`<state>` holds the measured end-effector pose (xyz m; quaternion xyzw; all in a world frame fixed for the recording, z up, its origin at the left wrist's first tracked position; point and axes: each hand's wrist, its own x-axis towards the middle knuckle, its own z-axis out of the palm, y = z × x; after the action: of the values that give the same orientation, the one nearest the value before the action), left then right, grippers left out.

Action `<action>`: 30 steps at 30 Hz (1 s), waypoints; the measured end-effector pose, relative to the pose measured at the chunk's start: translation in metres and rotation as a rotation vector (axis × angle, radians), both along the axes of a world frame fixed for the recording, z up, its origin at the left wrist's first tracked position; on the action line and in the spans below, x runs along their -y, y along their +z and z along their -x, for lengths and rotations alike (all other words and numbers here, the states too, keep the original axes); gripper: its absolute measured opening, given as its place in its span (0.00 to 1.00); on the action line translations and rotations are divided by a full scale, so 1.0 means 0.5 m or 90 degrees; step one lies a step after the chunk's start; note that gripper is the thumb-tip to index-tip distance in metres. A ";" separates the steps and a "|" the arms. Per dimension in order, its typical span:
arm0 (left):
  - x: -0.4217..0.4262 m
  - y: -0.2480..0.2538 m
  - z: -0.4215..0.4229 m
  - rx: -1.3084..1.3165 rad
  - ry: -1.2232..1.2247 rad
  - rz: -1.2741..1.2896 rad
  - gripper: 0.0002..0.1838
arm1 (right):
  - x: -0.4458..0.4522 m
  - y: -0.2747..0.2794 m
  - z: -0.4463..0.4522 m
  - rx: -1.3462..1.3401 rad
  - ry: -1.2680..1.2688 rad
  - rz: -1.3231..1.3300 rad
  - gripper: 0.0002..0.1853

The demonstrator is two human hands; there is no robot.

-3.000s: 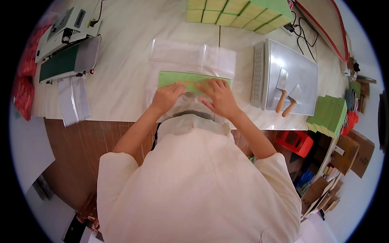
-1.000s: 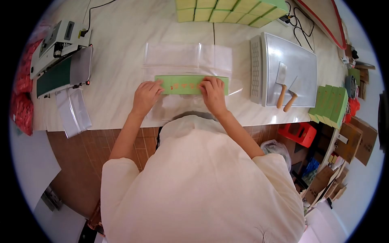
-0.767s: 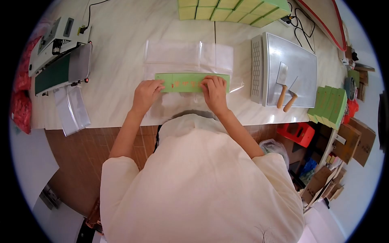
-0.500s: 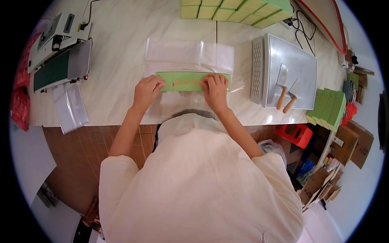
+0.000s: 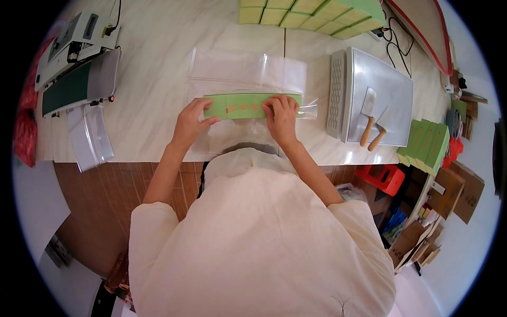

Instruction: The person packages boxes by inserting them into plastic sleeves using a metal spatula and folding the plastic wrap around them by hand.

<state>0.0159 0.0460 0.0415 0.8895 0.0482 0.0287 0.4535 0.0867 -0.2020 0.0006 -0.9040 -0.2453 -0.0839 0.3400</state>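
So this is a pale marbled table [image 5: 153, 90], with some flat clear plastic [image 5: 227, 66] lying on it. Left of the plastic there's a white machine with a green belt [image 5: 68, 94], plus more clear sleeves [image 5: 90, 134] poking over the near edge. Beyond it are stacked green boxes [image 5: 311, 16], and to its right a big silver metal case [image 5: 388, 74], with black cables [image 5: 392, 43] past that.

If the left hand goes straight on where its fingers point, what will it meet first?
Probably the green box; the left hand looks right at its end, though actual touch is unclear.
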 end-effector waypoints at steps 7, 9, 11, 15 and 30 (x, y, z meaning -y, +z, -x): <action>-0.012 -0.047 0.011 0.080 -0.099 -0.239 0.07 | 0.007 -0.005 -0.003 0.010 0.011 0.000 0.08; -0.006 -0.049 0.015 0.163 -0.066 -0.309 0.07 | 0.008 -0.003 -0.003 0.013 0.015 -0.001 0.08; -0.005 -0.058 0.017 0.170 -0.060 -0.303 0.07 | 0.007 -0.001 -0.004 0.011 0.022 -0.006 0.08; -0.003 -0.057 0.024 0.160 -0.048 -0.287 0.07 | 0.017 0.008 -0.008 0.003 0.034 -0.006 0.09; 0.001 -0.044 0.010 0.100 0.041 -0.199 0.07 | 0.154 0.028 -0.086 -0.069 0.164 0.005 0.09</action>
<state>0.0110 0.0456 0.0194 0.9423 0.0358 0.1198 0.3106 0.1299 -0.2792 0.0146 -0.8696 -0.3407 0.0107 0.3573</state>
